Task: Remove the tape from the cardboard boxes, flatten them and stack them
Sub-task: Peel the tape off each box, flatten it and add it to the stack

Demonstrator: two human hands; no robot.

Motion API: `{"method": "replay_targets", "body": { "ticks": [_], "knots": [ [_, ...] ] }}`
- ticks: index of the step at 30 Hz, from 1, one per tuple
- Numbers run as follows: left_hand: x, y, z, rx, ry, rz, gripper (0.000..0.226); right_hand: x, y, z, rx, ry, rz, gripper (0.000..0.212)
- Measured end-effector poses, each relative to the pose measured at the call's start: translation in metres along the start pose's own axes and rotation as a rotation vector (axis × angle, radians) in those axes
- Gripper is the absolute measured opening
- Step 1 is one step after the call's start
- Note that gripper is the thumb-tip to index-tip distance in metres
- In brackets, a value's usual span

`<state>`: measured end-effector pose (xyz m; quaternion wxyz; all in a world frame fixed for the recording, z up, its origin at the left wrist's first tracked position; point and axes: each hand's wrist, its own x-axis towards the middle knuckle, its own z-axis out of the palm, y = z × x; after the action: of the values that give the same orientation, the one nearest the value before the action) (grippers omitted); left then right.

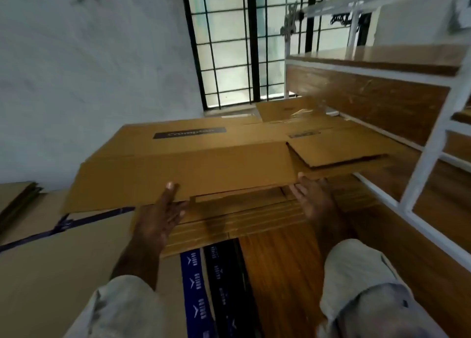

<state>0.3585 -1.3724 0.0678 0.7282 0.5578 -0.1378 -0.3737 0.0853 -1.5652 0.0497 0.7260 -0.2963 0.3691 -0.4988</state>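
Head view: left hand (163, 210) and right hand (309, 197) each grasp the flattened cardboard box (183, 169) mid-frame over the flattened stack (229, 223); stacking looks well advanced.

Head camera looks down, close over cardboard (178, 164).
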Motion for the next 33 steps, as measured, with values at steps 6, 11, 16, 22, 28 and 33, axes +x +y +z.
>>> {"method": "replay_targets", "body": {
  "ticks": [6, 11, 16, 22, 28, 33],
  "knots": [
    [0.085, -0.09, -0.001, 0.114, 0.204, -0.203, 0.025, 0.102, 0.068, -0.037, -0.139, 0.25, 0.082, 0.042],
    [0.108, -0.126, -0.008, 0.247, 0.194, -0.272, 0.018, 0.128, 0.098, -0.063, -0.251, 0.298, 0.099, 0.038],
    [0.126, -0.137, 0.001, 0.28, 0.2, -0.25, 0.019, 0.146, 0.104, -0.053, -0.36, 0.402, 0.042, 0.023],
    [0.099, -0.131, 0.007, 0.498, 0.1, -0.156, 0.017, 0.127, 0.105, -0.043, -0.512, 0.402, 0.006, 0.031],
    [0.012, -0.149, 0.016, 1.031, -0.065, 0.433, 0.019, 0.006, 0.123, -0.011, -0.76, 0.166, -0.131, 0.031],
    [-0.064, -0.137, 0.008, 1.067, -0.172, 0.679, 0.039, -0.104, 0.141, -0.009, -0.981, -0.038, -0.214, 0.043]
  ]
}}
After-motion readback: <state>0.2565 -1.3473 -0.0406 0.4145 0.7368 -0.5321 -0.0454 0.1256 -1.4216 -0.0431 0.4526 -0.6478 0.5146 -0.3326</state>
